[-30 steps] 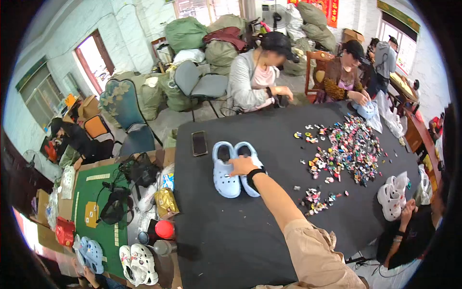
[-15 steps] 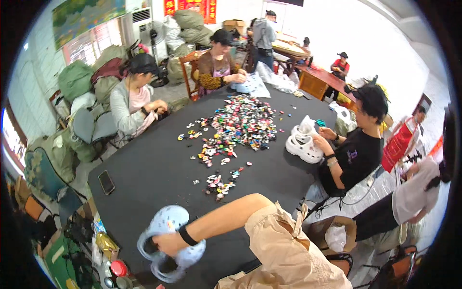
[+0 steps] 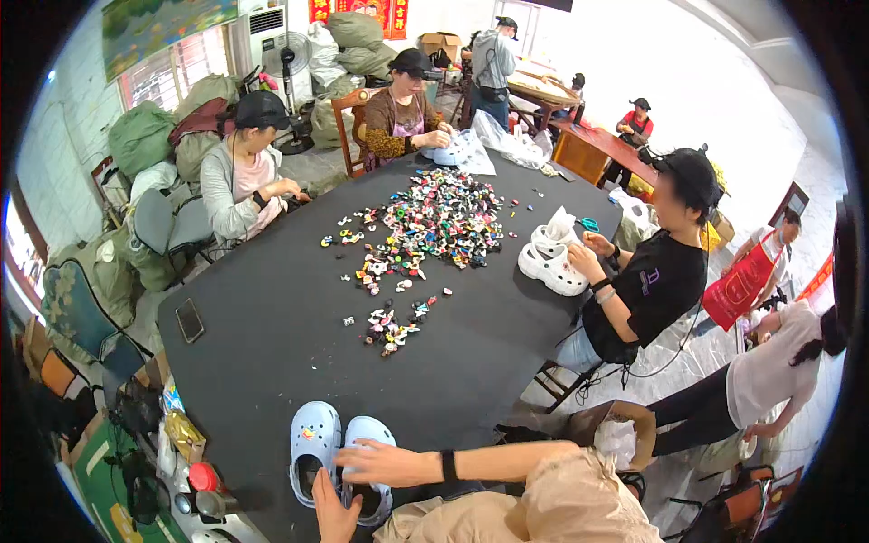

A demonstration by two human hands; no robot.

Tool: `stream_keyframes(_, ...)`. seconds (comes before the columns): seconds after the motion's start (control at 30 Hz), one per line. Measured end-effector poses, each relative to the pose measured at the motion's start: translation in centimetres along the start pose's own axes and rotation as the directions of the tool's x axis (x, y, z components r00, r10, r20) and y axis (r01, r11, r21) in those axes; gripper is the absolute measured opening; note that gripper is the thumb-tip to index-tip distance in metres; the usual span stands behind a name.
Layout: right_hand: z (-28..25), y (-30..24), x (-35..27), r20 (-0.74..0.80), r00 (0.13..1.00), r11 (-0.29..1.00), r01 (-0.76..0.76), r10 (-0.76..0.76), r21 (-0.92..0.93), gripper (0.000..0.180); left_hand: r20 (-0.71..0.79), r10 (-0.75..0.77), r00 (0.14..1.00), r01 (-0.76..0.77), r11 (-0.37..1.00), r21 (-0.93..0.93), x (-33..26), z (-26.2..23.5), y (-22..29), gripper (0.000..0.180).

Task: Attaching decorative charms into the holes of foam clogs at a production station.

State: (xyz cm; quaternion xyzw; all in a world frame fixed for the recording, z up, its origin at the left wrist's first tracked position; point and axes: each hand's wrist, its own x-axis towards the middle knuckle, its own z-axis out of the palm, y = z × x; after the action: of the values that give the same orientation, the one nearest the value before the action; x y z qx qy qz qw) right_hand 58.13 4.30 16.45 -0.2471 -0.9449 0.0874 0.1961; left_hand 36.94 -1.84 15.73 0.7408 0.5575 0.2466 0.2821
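Observation:
A pair of light blue clogs stands side by side on the black-covered table. The left clog (image 3: 317, 425) carries a small orange and yellow charm (image 3: 310, 434) on its top; the right clog (image 3: 367, 429) shows no charm on its visible part. My right hand (image 3: 395, 465), with a black band at the wrist, reaches across the right clog with fingers stretched out, hiding part of it. At the heel ends of the clogs is my left hand (image 3: 336, 514), cut off by the lower edge, its thumb and fingers apart. Neither hand holds anything.
A heap of colourful shoe charms (image 3: 444, 217) covers the table's middle, with a smaller pile (image 3: 391, 331) nearer me. A phone (image 3: 190, 320) lies at the left edge. Co-workers sit around the table; one handles white clogs (image 3: 552, 262). An open cardboard box (image 3: 593, 423) stands beside the table at right.
The blue clogs, held by my right hand and smeared by motion before, now stand still side by side. My right hand has let go, and my left hand has come into view.

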Motion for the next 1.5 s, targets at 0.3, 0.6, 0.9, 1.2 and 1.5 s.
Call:
stream_keyframes(0.3,4.2,-0.2,-5.7,0.295,0.562,0.337,-0.757,0.773,0.56,0.097,-0.112,-0.248,0.962,0.262,0.955,0.141,2.3,3.7,-3.0,0.065)
stream_keyframes(0.6,3.5,3.1,-4.2,0.147,0.773,0.632,-0.599,0.618,0.493,0.078,-0.204,-0.236,0.95,0.275,0.943,0.187,3.4,3.9,-2.0,0.036)
stream_keyframes(0.9,-0.7,10.9,-3.8,0.086,0.785,0.562,-0.511,0.614,0.65,0.035,-0.331,-0.415,0.848,0.484,0.86,0.16,2.2,4.6,-1.4,0.039)
stream_keyframes(1.2,-2.4,28.2,-8.7,-0.194,0.399,0.442,-0.766,0.896,0.467,0.018,-0.048,-0.562,0.825,0.562,0.811,0.162,1.5,1.6,2.0,0.052)
stream_keyframes(1.5,-0.4,31.9,-3.3,-0.178,0.623,0.647,-0.729,0.762,0.222,0.017,0.479,-0.509,0.715,0.693,0.419,-0.587,0.7,-0.4,4.9,0.052)
